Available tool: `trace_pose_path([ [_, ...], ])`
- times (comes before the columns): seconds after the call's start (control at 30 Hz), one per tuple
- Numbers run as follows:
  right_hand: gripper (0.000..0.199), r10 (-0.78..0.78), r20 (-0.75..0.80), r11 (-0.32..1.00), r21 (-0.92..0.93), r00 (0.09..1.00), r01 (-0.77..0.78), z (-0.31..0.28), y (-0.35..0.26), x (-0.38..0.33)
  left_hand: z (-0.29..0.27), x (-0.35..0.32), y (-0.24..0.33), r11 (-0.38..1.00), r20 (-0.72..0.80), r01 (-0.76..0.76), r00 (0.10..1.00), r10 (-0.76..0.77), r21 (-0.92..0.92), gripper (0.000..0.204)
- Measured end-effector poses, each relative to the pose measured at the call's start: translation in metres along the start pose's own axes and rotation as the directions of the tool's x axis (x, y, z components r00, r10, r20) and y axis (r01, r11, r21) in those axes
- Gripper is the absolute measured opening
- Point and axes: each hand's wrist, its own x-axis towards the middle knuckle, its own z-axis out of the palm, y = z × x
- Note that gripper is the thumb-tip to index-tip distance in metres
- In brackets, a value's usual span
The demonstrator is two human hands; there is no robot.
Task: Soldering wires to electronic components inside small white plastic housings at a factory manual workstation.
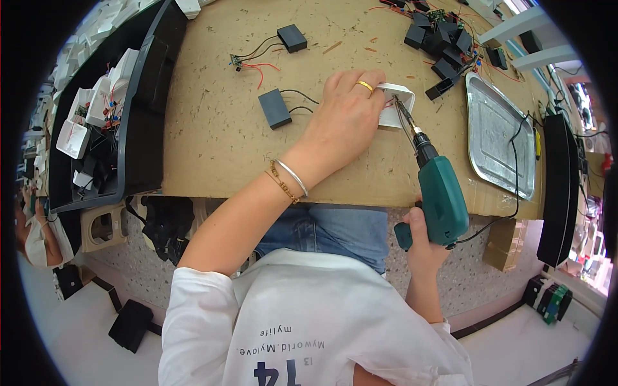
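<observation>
My left hand (347, 106) is closed on a small white plastic housing (390, 118), pressing it on the cardboard-covered table. My right hand (425, 241) grips the handle of a green corded soldering gun (444, 199). Its metal tip reaches into the housing's open side, where bits of wire show; whether it touches anything cannot be made out. Left of my hand lies a dark rectangular box (275, 109), its two black wires running under my fingers. Farther off, another black box (291, 38) is wired to a small circuit board (237, 62) with red leads.
A black bin (149, 96) at the left holds white housings (116, 83) with wired parts. On the right lie a metal tray (476, 135) and, beyond it, a pile of black boxes (438, 42). The gun's black cord (517, 174) crosses the tray.
</observation>
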Motion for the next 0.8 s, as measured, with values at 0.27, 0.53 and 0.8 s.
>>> trace_pose_path([
  [0.27, 0.034, 0.011, 0.015, 0.995, 0.103, 1.000, -0.012, 0.0032, -0.0067, 0.0006, 0.0003, 0.0002, -0.0005, 1.000, 0.000, 0.008, 1.000, -0.008, -0.002, 0.008],
  [0.53, 0.036, 0.015, 0.012, 0.997, 0.080, 1.000, -0.016, 0.0031, -0.0022, 0.0002, 0.0001, 0.0005, -0.0004, 1.000, 0.004, 0.013, 1.000, -0.013, 0.001, 0.008],
  [0.8, 0.036, 0.027, 0.021, 0.996, 0.084, 0.999, -0.029, 0.0039, -0.0082, 0.0008, 0.0007, -0.0001, -0.0012, 1.000, -0.006, 0.014, 1.000, -0.014, 0.002, 0.008],
])
